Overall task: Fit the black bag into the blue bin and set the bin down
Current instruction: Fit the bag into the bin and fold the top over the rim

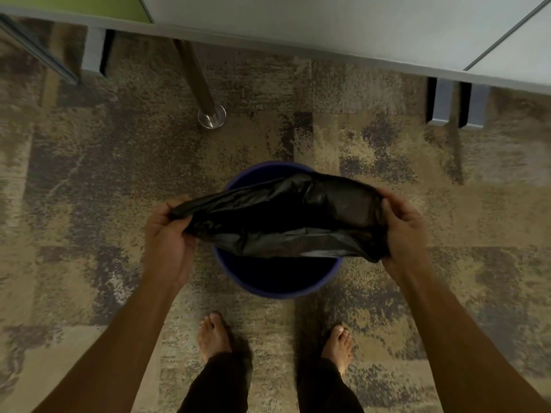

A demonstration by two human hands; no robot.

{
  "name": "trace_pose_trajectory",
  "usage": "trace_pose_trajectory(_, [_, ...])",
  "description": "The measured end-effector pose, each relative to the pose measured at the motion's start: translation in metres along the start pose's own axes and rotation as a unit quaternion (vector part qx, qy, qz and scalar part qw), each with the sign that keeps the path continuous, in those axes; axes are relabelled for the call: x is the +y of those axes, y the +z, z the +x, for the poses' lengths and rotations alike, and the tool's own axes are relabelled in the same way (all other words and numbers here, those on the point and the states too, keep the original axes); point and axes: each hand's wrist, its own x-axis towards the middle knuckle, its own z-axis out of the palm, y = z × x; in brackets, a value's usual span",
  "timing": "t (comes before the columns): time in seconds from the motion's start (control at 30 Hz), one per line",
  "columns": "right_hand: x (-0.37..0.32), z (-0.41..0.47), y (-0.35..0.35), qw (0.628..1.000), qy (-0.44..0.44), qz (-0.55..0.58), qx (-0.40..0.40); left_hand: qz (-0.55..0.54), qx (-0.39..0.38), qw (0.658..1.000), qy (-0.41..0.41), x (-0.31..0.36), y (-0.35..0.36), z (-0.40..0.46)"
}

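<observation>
A mottled brown and grey carpet (89, 180) fills the floor, with the underside edge of a pale bench (328, 31) across the top of the view and a metal leg (208, 111) planted near it.

Each grip is clenched on the black bag (283, 219). The left hand (170, 234) is pinched on the bag's left end, where the film is gathered into a narrow tail between thumb and fingers. The right hand (402, 231) is closed on the right end, where more of the film is bunched into the fist.

Between the two hands the bag is stretched as a flattened band, its long axis running left to right and rising slightly toward the right. A dark slit along its length is taken to be the mouth, only partly parted; that cannot be told for certain.

The blue bin (277, 281) stands on the carpet directly beneath the bag, its round opening facing up, its near rim visible below the band and its far rim above it. Whether the film touches the rim cannot be told. The bag's span is wider than the bin's opening, with both hands outside the rim and about equally near it.

The coming move is judged to turn on this: the mouth must be widened fore and aft, then lowered straight down so that its hem can be folded over the rim.

Two bare feet (214, 335) are placed just behind the bin.
</observation>
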Motion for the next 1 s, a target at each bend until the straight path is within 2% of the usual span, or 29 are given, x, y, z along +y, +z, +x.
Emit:
trace_pose_trajectory(0.03, [-0.004,-0.003,0.003,0.999,-0.043,-0.023,-0.005,-0.009,0.004,1.000,0.005,0.005,0.004,0.002])
trace_pose_trajectory(0.1, [-0.003,-0.009,0.002,0.995,-0.069,-0.072,-0.015,-0.007,0.048,0.999,-0.014,0.004,0.003,0.005])
trace_pose_trajectory(0.17, [0.000,-0.014,-0.002,0.993,-0.040,-0.108,0.002,0.023,0.105,0.993,-0.047,-0.001,-0.004,0.007])
trace_pose_trajectory(0.27, [0.004,-0.007,-0.008,0.992,0.010,-0.121,0.034,0.084,0.127,0.987,-0.044,-0.005,-0.014,0.015])
trace_pose_trajectory(0.33, [0.005,0.001,-0.009,0.992,0.030,-0.112,0.040,0.164,0.106,0.981,-0.017,-0.004,-0.020,0.020])
trace_pose_trajectory(0.47, [0.013,0.010,-0.011,0.988,0.019,-0.130,0.080,0.344,0.013,0.939,0.005,-0.006,-0.030,0.023])
trace_pose_trajectory(0.67, [0.011,0.023,0.002,0.969,-0.008,-0.248,-0.004,0.339,-0.046,0.940,-0.010,-0.007,-0.024,0.040])
trace_pose_trajectory(0.83, [-0.004,0.042,0.015,0.971,-0.077,-0.227,-0.025,0.339,-0.062,0.938,-0.020,0.000,-0.020,0.058])
trace_pose_trajectory(0.9, [-0.003,0.052,0.017,0.958,-0.087,-0.269,-0.037,0.370,-0.075,0.926,-0.016,0.001,-0.016,0.064])
trace_pose_trajectory(1.0, [0.001,0.061,0.021,0.949,-0.036,-0.306,-0.073,0.443,-0.090,0.892,-0.009,-0.002,-0.011,0.070])
